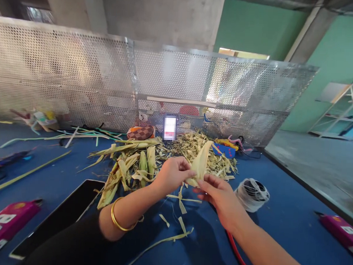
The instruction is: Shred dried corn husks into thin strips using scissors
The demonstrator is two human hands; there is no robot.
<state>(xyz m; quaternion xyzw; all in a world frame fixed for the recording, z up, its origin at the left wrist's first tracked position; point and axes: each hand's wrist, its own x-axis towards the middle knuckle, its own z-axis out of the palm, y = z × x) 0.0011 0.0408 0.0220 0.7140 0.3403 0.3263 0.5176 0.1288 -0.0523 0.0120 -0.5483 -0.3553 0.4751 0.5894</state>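
A pale yellow-green corn husk (201, 161) is held up between both hands over the table. My left hand (173, 172) pinches its lower left side between thumb and fingers. My right hand (216, 191) grips the lower right edge, thumb on top. Just behind lies a heap of shredded husk (190, 146). To the left is a pile of whole dried husks (134, 166). Below the hands, a small knotted husk piece (180, 198) and several loose strips rest on the blue table (213, 249).
Right of my right hand stands a spool of white string (252, 195). Magenta tools lie at the left (15, 223) and right (339, 231) edges. A black tray (62, 209) sits front left. A lit phone (169, 128) leans before the perforated metal screen (172, 78).
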